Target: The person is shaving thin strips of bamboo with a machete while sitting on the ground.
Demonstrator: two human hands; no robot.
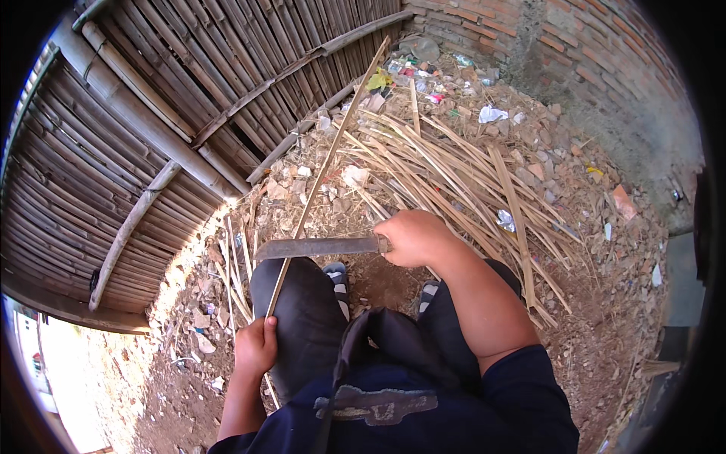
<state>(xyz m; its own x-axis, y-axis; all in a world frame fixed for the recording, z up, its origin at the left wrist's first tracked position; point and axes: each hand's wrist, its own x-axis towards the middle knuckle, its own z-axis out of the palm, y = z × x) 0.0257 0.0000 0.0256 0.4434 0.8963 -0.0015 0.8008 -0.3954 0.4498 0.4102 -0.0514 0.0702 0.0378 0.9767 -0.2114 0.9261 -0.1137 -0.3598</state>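
My right hand (418,237) is closed round the handle of a machete (321,247), whose dark, broad blade points left across my left knee. Under the blade runs a long bamboo strip (327,160), slanting from my lap up toward the bamboo wall. Beside my left thigh, my left hand (257,345) grips the strip near its lower end, thumb on top. The blade crosses the strip just above the knee; whether the two touch I cannot tell.
A pile of split bamboo strips (446,178) lies on rubble ahead. More strips (236,265) lie left of my knee. A bamboo wall (227,68) stands at left, a brick wall (597,64) at far right. Litter (493,114) and stones are scattered about.
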